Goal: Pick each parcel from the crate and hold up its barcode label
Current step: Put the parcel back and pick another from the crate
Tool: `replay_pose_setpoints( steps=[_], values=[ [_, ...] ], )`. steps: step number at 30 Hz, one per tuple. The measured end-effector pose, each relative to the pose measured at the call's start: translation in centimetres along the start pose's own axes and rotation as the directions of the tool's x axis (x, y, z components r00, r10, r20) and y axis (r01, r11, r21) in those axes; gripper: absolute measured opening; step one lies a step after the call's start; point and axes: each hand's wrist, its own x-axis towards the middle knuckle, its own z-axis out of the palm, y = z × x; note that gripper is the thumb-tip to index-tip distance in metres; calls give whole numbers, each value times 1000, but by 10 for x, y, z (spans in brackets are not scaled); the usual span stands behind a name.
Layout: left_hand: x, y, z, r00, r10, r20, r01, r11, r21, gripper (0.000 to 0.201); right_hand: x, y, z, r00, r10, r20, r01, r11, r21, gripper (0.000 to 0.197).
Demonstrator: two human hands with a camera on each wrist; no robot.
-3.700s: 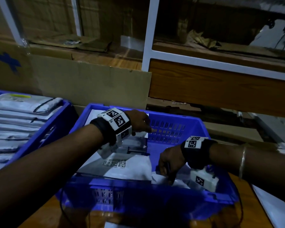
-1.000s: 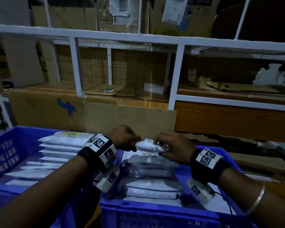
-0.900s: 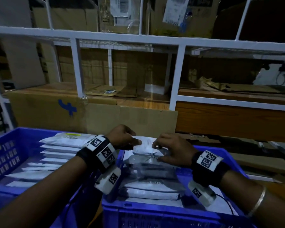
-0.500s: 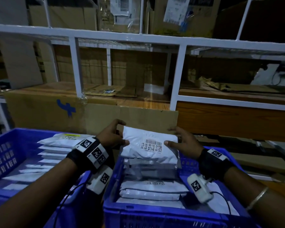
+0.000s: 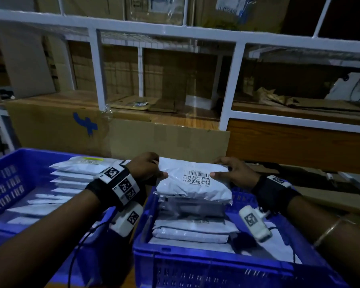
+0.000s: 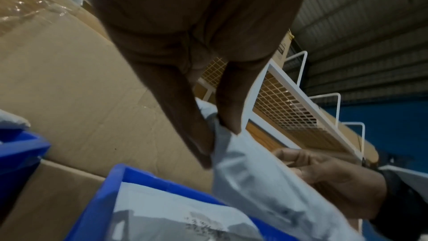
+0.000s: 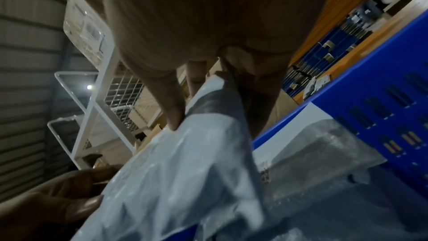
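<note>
A white plastic parcel [image 5: 187,183] is held up above the right blue crate [image 5: 195,265], its barcode label [image 5: 196,178] facing me. My left hand [image 5: 148,168] pinches the parcel's left edge between thumb and fingers, and my right hand [image 5: 231,173] pinches its right edge. The left wrist view has the left hand [image 6: 208,135] on the parcel [image 6: 254,180]. In the right wrist view the right hand [image 7: 185,116] grips the same parcel [image 7: 185,171]. Several more parcels [image 5: 193,229] lie stacked in the crate below.
A second blue crate [image 5: 10,183] at the left holds a row of white parcels [image 5: 75,169]. Behind both crates stand a cardboard sheet [image 5: 116,136] and a white metal rack [image 5: 227,84] with boxes. Cables hang from my wrist cameras.
Both hands lifted the parcel out of the right crate and turned it until its barcode label faces me. Over the last half second it has barely moved.
</note>
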Motion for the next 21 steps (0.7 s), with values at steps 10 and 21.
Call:
replay_pose_setpoints(
  steps=[10,21],
  values=[
    [11,-1,4,994,-79,81,41,921,388,33,13,62,4,946,250,204,-244,968,-57,61],
    [33,13,62,921,-163,355,-142,707,693,21,5,76,14,927,278,253,-199,934,-298,29]
  ],
)
